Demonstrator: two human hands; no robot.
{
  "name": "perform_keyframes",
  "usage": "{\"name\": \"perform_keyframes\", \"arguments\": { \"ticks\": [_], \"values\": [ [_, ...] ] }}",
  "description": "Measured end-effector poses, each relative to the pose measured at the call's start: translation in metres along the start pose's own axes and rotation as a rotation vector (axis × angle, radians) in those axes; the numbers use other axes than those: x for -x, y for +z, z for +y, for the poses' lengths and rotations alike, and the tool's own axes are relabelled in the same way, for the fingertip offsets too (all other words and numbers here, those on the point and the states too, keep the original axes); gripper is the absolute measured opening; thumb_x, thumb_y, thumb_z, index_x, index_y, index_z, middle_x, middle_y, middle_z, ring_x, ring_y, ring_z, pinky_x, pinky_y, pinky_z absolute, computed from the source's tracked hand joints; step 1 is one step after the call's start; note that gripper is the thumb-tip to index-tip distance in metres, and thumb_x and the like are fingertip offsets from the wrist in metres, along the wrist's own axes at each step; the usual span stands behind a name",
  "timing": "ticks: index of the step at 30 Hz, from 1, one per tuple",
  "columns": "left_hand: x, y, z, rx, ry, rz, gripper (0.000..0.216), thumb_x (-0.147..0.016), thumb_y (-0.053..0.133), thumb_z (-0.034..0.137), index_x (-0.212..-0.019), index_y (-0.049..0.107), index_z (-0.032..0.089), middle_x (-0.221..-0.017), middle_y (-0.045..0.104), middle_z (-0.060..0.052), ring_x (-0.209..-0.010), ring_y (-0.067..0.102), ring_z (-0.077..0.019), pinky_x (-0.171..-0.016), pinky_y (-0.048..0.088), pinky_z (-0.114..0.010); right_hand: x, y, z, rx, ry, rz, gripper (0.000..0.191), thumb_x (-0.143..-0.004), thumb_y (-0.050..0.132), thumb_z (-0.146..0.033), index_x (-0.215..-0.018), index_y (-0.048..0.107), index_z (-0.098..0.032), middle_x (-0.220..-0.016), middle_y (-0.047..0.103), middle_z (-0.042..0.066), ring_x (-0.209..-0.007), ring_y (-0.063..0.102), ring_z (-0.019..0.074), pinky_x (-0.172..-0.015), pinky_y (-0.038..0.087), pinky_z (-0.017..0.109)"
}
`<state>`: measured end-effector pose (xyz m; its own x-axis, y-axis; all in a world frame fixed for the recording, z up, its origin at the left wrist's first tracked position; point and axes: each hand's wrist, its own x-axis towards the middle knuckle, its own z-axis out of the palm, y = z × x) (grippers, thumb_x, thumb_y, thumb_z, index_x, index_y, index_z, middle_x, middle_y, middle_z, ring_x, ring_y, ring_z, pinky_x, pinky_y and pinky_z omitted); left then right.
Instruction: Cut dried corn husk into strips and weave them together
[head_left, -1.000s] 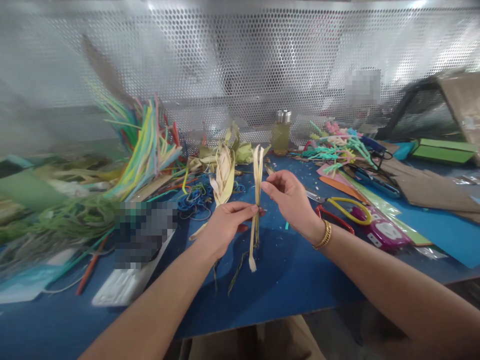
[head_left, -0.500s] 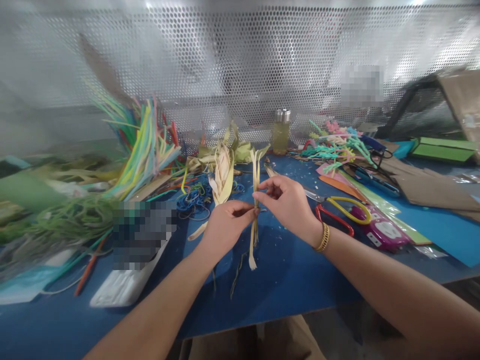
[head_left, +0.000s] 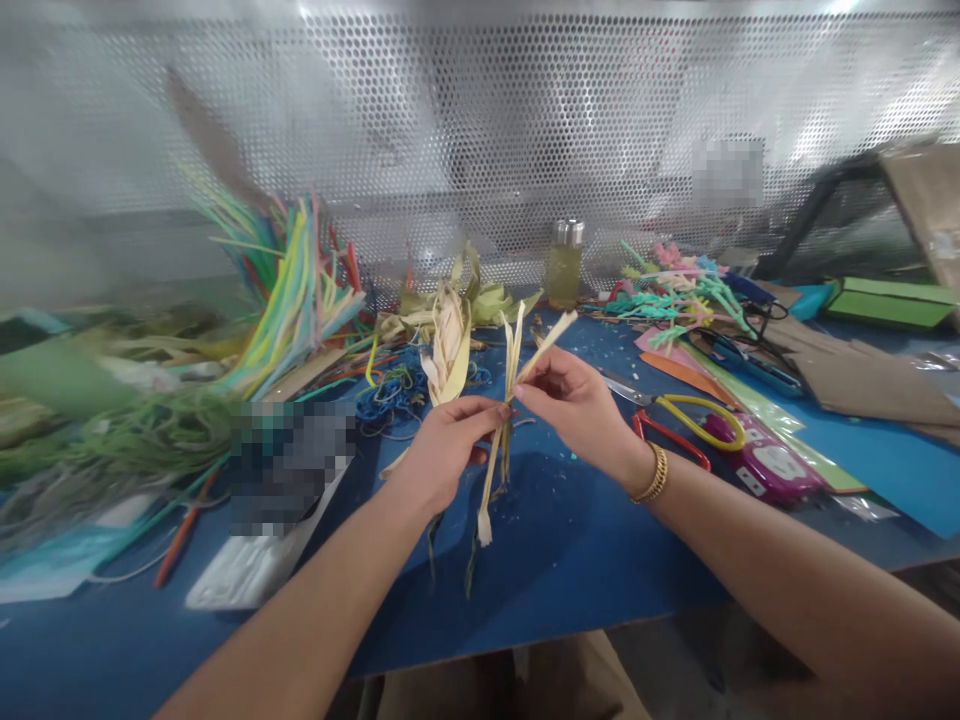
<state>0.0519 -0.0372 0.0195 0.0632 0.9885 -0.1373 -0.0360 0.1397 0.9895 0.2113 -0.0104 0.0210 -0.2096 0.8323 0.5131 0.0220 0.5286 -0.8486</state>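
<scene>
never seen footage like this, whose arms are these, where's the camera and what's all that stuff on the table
There is no machine here: both arms belong to one person working bare-handed. The view comes from a camera worn on that person's head, looking forward and down. The left hand pinches a bundle of pale strips; the right hand grips close by, at a strip slanting up to the right. On the blue table, beyond the hands, lie a pale braided piece and tangled blue string. Scissors with yellow and red handles lie on the right. A bottle stands at the back.
</scene>
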Motion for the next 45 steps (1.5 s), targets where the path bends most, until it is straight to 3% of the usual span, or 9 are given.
{"name": "perform_keyframes", "arguments": {
  "ticks": [6, 14, 21, 27, 32, 35, 39, 42, 45],
  "values": [
    [0.0, -0.007, 0.007, 0.194, -0.037, -0.016, 0.019, -0.061, 0.078, 0.028, -0.072, 0.068, 0.016, -0.061, 0.053, 0.004, -0.049, 0.043, -0.0058, -0.042, 0.025, -0.02, 0.003, -0.005, -0.01, 0.257, -0.29, -0.1, 0.006, -0.09, 0.056, -0.02, -0.087, 0.061, -0.021, -0.092, 0.069, 0.003, -0.086, 0.064, 0.0148, -0.079, 0.05, 0.031],
    [0.001, -0.011, 0.012, 0.187, -0.053, -0.034, 0.02, -0.062, 0.078, 0.029, -0.068, 0.064, 0.016, -0.058, 0.054, 0.003, -0.045, 0.041, -0.0054, -0.039, 0.023, -0.019, 0.003, -0.005, -0.008, 0.317, -0.329, -0.046, 0.008, -0.094, 0.051, -0.02, -0.09, 0.059, -0.021, -0.092, 0.067, 0.003, -0.086, 0.063, 0.0143, -0.079, 0.05, 0.03],
    [0.0, -0.014, 0.014, 0.232, -0.044, -0.036, 0.02, -0.064, 0.077, 0.029, -0.068, 0.063, 0.015, -0.052, 0.047, 0.005, -0.042, 0.038, -0.0045, -0.038, 0.024, -0.018, 0.001, -0.011, -0.011, 0.464, -0.44, -0.188, 0.011, -0.093, 0.052, -0.022, -0.095, 0.063, -0.023, -0.095, 0.072, 0.004, -0.088, 0.064, 0.0166, -0.083, 0.049, 0.034],
    [-0.002, -0.017, 0.012, 0.223, -0.026, -0.078, 0.025, -0.065, 0.079, 0.036, -0.072, 0.067, 0.015, -0.06, 0.054, 0.002, -0.049, 0.045, -0.0064, -0.04, 0.029, -0.017, 0.0, -0.012, -0.009, 0.524, -0.528, -0.212, 0.012, -0.093, 0.053, -0.023, -0.098, 0.063, -0.025, -0.1, 0.073, 0.003, -0.092, 0.065, 0.0172, -0.086, 0.05, 0.036],
    [-0.005, -0.019, 0.009, 0.166, 0.005, -0.023, 0.026, -0.062, 0.082, 0.037, -0.071, 0.069, 0.016, -0.06, 0.057, 0.001, -0.05, 0.046, -0.0067, -0.043, 0.031, -0.018, -0.001, -0.012, -0.01, 0.516, -0.6, -0.27, 0.014, -0.091, 0.055, -0.018, -0.094, 0.066, -0.026, -0.101, 0.073, 0.002, -0.095, 0.065, 0.017, -0.089, 0.049, 0.037],
    [-0.004, -0.019, 0.009, 0.111, 0.049, 0.033, 0.024, -0.064, 0.08, 0.036, -0.071, 0.07, 0.016, -0.061, 0.059, 0.0, -0.05, 0.048, -0.0083, -0.047, 0.035, -0.021, -0.002, -0.013, -0.008, 0.471, -0.523, -0.204, 0.018, -0.087, 0.056, -0.014, -0.093, 0.068, -0.025, -0.098, 0.073, 0.001, -0.094, 0.065, 0.017, -0.089, 0.049, 0.036],
    [0.001, -0.015, 0.009, -0.096, 0.182, 0.016, 0.018, -0.071, 0.074, 0.035, -0.07, 0.071, 0.017, -0.062, 0.061, 0.0, -0.056, 0.051, -0.0118, -0.056, 0.038, -0.025, -0.004, -0.012, -0.003, 0.334, -0.167, 0.036, 0.01, -0.084, 0.063, -0.025, -0.089, 0.07, -0.02, -0.083, 0.07, 0.003, -0.072, 0.062, 0.0142, -0.065, 0.049, 0.029],
    [0.005, -0.011, 0.01, -0.336, 0.289, -0.007, 0.018, -0.076, 0.069, 0.034, -0.069, 0.071, 0.018, -0.063, 0.06, 0.0, -0.061, 0.05, -0.0127, -0.06, 0.038, -0.025, -0.005, -0.008, -0.003, 0.189, 0.045, 0.001, 0.02, -0.079, 0.069, -0.037, -0.079, 0.069, -0.017, -0.071, 0.067, 0.001, -0.061, 0.056, 0.0112, -0.055, 0.044, 0.025],
    [0.006, -0.009, 0.011, -0.435, 0.307, -0.039, 0.02, -0.077, 0.069, 0.037, -0.071, 0.07, 0.018, -0.062, 0.058, 0.002, -0.061, 0.048, -0.0123, -0.059, 0.036, -0.025, -0.004, -0.004, -0.007, 0.111, 0.133, -0.037, 0.024, -0.074, 0.073, -0.038, -0.071, 0.068, -0.015, -0.066, 0.064, 0.001, -0.059, 0.053, 0.0098, -0.054, 0.042, 0.024]
  ]
}}
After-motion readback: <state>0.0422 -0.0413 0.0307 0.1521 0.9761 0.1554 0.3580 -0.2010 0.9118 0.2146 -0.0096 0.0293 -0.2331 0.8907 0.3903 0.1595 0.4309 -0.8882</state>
